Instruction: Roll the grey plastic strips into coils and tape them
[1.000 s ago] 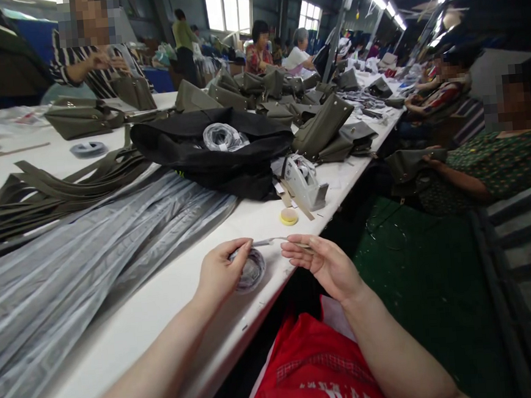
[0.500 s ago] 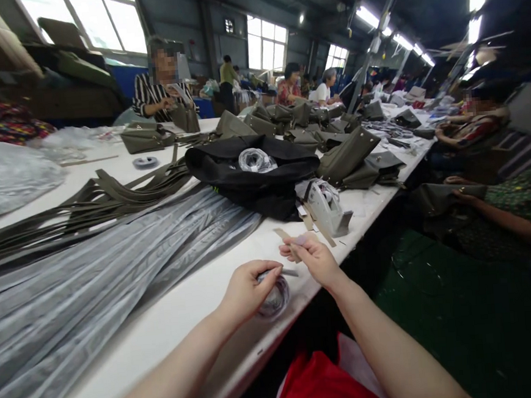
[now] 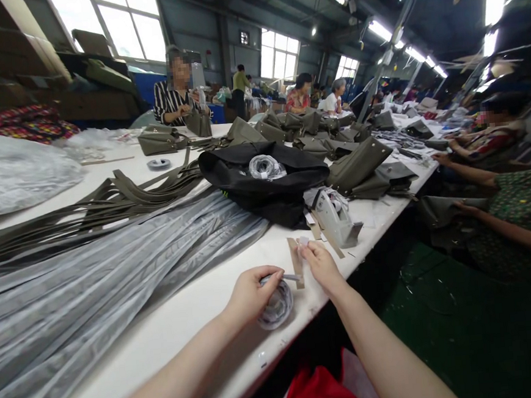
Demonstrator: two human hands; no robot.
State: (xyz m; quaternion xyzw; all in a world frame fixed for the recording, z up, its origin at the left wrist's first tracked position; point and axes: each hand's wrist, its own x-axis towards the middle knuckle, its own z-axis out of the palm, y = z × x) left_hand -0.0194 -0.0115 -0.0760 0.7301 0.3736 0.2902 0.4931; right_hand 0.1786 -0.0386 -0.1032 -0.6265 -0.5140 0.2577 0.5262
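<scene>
My left hand (image 3: 257, 291) is closed, thumb against fingers, on a coiled grey strap (image 3: 276, 308) that looks wrapped in clear film. The strap's narrow end (image 3: 292, 277) pokes out past the fingertips to the right. Between the thumb and fingers of my right hand (image 3: 319, 263) is a small whitish, half-clear piece (image 3: 302, 241), too small to name surely. Just left of those fingertips is a tan strip (image 3: 296, 267); the strap's end crosses in front of it. Whether my right fingers touch the strip, I cannot tell.
A tape dispenser (image 3: 338, 218) stands near the table edge. Behind it a black bag (image 3: 264, 184) holds another coil (image 3: 265, 167). Long grey strips (image 3: 116, 284) and olive straps (image 3: 140, 193) cover the left. Olive handbags (image 3: 359, 164) lie beyond; co-workers sit around the table (image 3: 188, 328).
The tan strip, earlier within my right fingers, now stands lengthwise beside them. My right fingertips pinch the whitish piece. My left hand keeps the coil. The view has shifted slightly.
</scene>
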